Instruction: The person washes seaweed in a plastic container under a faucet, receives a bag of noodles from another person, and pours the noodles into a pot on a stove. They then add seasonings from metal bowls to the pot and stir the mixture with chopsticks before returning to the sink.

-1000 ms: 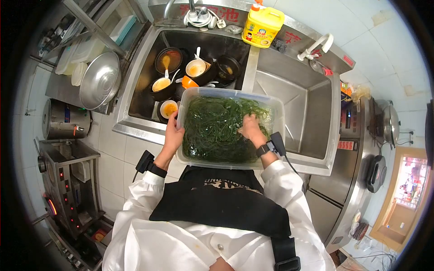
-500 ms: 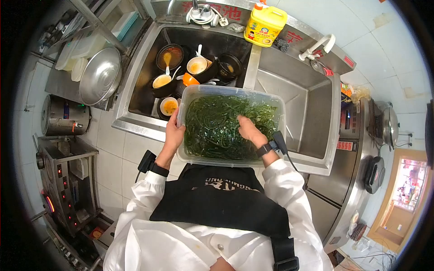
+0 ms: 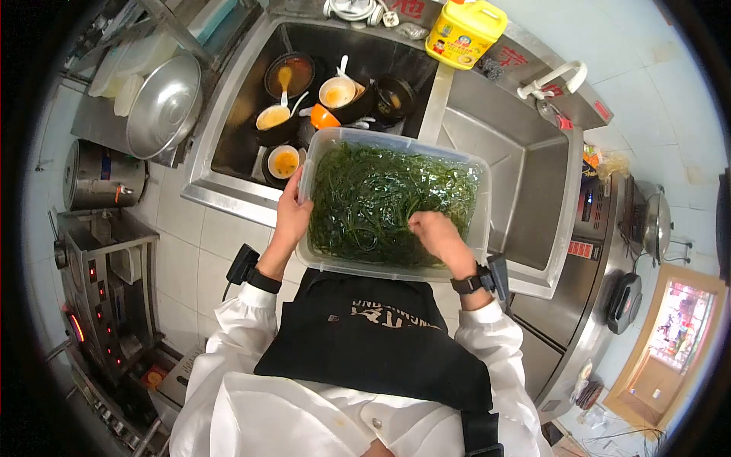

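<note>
A clear plastic tub full of dark green, wet seaweed strands is held level in front of my apron, over the front rim of the sink. My left hand grips the tub's left wall, thumb towards the inside. Over the right half of the seaweed, my right hand has its fingers pinched together on some strands; the fingertips are partly hidden.
The left sink basin holds dirty black pots, an orange bowl, white bowls and spoons. A yellow jug stands behind the divider, and a white faucet overhangs the right basin. At left a metal bowl leans by a shelf.
My right hand has drawn a little right and towards me across the seaweed, its fingers now bunched. My left hand keeps its hold on the tub. The view has shifted slightly.
</note>
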### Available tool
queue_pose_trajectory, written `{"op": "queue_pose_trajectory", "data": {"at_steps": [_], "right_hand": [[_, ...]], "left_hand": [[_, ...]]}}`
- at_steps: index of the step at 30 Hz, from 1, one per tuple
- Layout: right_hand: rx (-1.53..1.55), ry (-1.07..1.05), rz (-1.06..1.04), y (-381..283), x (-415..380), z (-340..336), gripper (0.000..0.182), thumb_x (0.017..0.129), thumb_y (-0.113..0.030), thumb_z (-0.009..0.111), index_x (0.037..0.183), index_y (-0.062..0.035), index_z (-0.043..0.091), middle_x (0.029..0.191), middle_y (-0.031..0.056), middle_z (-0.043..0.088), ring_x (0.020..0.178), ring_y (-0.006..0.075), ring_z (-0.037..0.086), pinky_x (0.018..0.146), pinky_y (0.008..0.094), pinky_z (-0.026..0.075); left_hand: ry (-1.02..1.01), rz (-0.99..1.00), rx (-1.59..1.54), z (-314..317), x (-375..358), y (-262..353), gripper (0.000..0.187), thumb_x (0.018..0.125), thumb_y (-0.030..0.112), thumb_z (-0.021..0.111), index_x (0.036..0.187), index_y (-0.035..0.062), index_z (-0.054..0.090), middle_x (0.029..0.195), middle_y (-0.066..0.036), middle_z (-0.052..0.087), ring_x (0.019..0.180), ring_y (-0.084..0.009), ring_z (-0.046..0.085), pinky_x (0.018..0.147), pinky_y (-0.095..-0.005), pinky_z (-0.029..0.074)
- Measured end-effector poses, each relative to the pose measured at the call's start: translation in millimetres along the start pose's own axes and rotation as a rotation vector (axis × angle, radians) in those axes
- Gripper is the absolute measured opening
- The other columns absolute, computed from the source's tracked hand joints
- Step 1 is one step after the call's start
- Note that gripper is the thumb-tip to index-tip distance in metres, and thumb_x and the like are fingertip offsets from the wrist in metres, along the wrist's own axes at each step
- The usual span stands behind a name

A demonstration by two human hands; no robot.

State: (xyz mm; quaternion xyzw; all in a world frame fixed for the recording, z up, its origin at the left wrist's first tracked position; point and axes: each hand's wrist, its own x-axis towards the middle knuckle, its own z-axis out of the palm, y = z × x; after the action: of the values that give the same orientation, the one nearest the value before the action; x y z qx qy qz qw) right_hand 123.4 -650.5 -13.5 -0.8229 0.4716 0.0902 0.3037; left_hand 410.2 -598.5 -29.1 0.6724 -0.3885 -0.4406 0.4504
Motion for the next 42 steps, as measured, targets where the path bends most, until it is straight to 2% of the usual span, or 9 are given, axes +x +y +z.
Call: {"op": "queue_pose_trajectory", "data": {"at_steps": [4,6,10,14,27,32,36,39,42], "right_hand": [[0.204,0.318,-0.087,-8,-12,-41,0.007,0.075,-0.007,0.059,0.076,-0.0004,0.062,0.083,0.0150,0.061,0.073,0.0331,0.058,0.066,0.0379,0.047],[0.811,0.231,0.167,-3,-16,-48,0.007,0.073,-0.003,0.061,0.078,0.0007,0.061,0.081,0.0155,0.060,0.073,0.0339,0.057,0.067,0.0375,0.047],[0.084,0.463,-0.020,19,0,-3,0.014,0.072,-0.006,0.065,0.083,0.0009,0.061,0.072,0.0123,0.058,0.065,0.0224,0.057,0.060,0.0311,0.046],[0.758,0.120,0.236,2,2,-17,0.012,0.075,-0.004,0.062,0.087,0.0004,0.061,0.067,0.0094,0.056,0.062,0.0149,0.054,0.056,0.0263,0.044],[2.023,0.198,-0.047,-62,-53,-116,0.016,0.087,-0.017,0.049,0.078,-0.0043,0.048,0.064,0.0098,0.052,0.054,0.0176,0.046,0.050,0.0288,0.037],[2.179,-0.093,-0.523,-58,-64,-113,0.017,0.085,-0.018,0.052,0.091,-0.0023,0.050,0.076,0.0162,0.055,0.060,0.0220,0.051,0.053,0.0385,0.039],[2.420,-0.180,-0.196,-68,-72,-133,0.012,0.085,-0.013,0.050,0.089,-0.0018,0.049,0.076,0.0174,0.054,0.060,0.0236,0.052,0.049,0.0340,0.039],[2.354,-0.498,-0.547,-49,-59,-121,0.011,0.086,-0.012,0.049,0.084,-0.0019,0.049,0.077,0.0195,0.055,0.059,0.0272,0.052,0.050,0.0369,0.041],[2.117,-0.116,-0.401,-44,-44,-104,0.014,0.083,-0.018,0.054,0.085,-0.0059,0.047,0.079,0.0174,0.050,0.060,0.0243,0.048,0.052,0.0330,0.041]], "left_hand": [[-0.004,-0.042,-0.072,1,-3,12,0.066,0.067,-0.013,0.040,0.131,0.0014,0.031,0.118,-0.012,0.049,0.106,-0.0151,0.048,0.090,-0.0234,0.034],[0.006,-0.103,-0.082,1,-3,11,0.066,0.068,-0.013,0.039,0.131,0.0018,0.031,0.118,-0.011,0.049,0.106,-0.0150,0.048,0.090,-0.0235,0.034],[-0.003,-0.126,-0.022,2,-3,8,0.061,0.072,-0.011,0.042,0.131,0.0022,0.033,0.123,-0.008,0.046,0.111,-0.0139,0.044,0.094,-0.0251,0.032],[0.023,-0.167,-0.074,4,-2,11,0.059,0.074,-0.010,0.043,0.131,0.0009,0.032,0.124,-0.009,0.044,0.112,-0.0144,0.043,0.095,-0.0262,0.031],[0.067,-0.213,0.019,3,-2,6,0.060,0.074,-0.008,0.043,0.132,0.0007,0.030,0.128,-0.008,0.040,0.116,-0.0145,0.039,0.098,-0.0264,0.027],[0.108,-0.185,0.040,1,-2,0,0.059,0.073,-0.008,0.041,0.131,0.0004,0.032,0.127,-0.008,0.041,0.115,-0.0144,0.039,0.098,-0.0262,0.026],[0.128,-0.190,0.085,-3,-6,-10,0.057,0.076,-0.004,0.043,0.132,0.0007,0.030,0.127,-0.008,0.041,0.115,-0.0144,0.040,0.098,-0.0260,0.026],[0.119,-0.263,-0.021,1,-8,-7,0.061,0.072,-0.008,0.040,0.132,0.0020,0.032,0.129,-0.010,0.040,0.118,-0.0160,0.039,0.101,-0.0288,0.025],[0.137,-0.266,0.023,1,-6,0,0.061,0.072,-0.007,0.040,0.132,0.0030,0.032,0.128,-0.011,0.041,0.117,-0.0160,0.040,0.100,-0.0295,0.027]]}}
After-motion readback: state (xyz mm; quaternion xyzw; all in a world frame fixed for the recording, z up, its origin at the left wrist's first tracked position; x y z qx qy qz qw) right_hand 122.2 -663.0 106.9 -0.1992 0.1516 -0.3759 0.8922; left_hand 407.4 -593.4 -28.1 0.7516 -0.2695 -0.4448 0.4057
